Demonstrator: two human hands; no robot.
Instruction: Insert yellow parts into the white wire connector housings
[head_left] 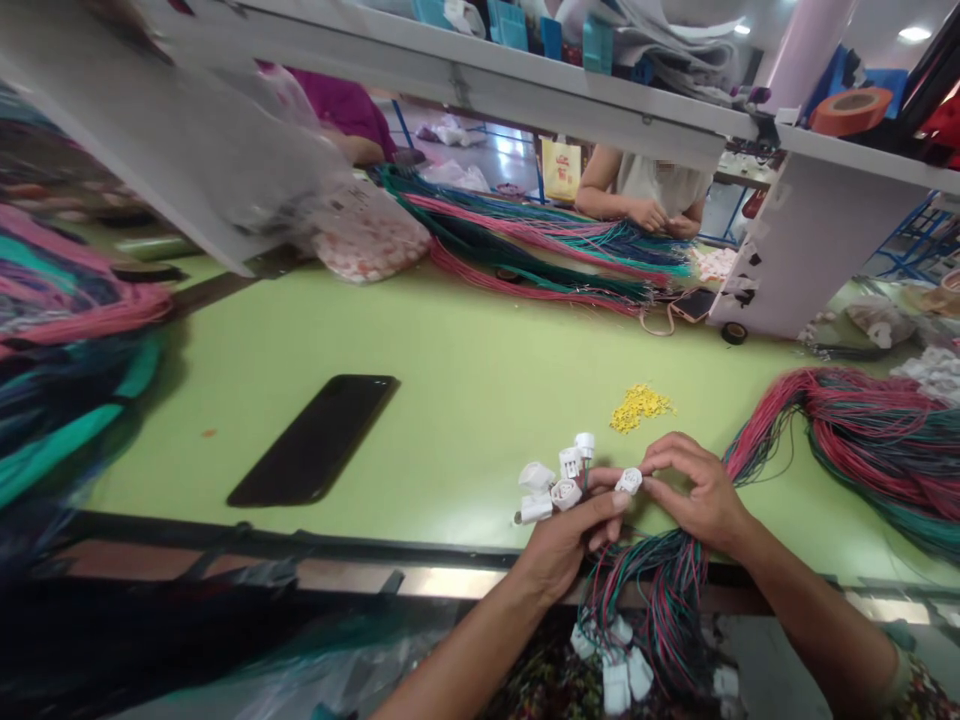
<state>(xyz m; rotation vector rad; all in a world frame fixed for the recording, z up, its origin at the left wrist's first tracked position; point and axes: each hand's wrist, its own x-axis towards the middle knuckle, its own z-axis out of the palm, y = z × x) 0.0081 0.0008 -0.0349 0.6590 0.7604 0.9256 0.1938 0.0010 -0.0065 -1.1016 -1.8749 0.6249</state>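
The left hand (559, 548) was closed around a bunch of white plastic connectors (553, 483), and the right hand (697, 492) pinched one more white connector (628, 481) between thumb and fingers. Thin red and green wires (652, 590) hung down past the edge of the green workbench (465, 350). A careless pull could maybe tangle these wires, and a loose grip could let a connector fall over the edge, or into the yellow small parts (639, 407) nearby.
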